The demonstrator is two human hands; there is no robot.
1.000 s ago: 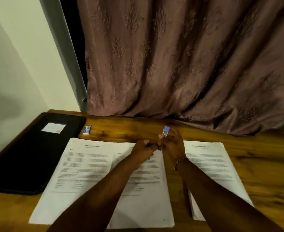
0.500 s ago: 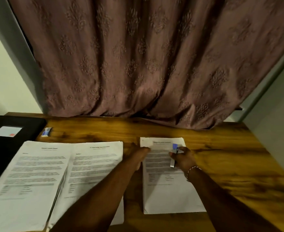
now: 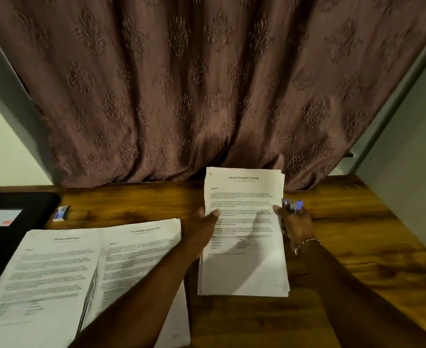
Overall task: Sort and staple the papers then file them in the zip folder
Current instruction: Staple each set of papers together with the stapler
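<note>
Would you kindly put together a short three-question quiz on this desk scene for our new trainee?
1. True or false: the black folder lies at the right end of the table.
2. Both hands grip the raised stack of papers. What else does the right hand hold? A) pen B) stapler C) scissors
3. Fill in: ___ other stacks lie flat on the same side as the left hand.
Key: 1 false; 2 B; 3 two.
</note>
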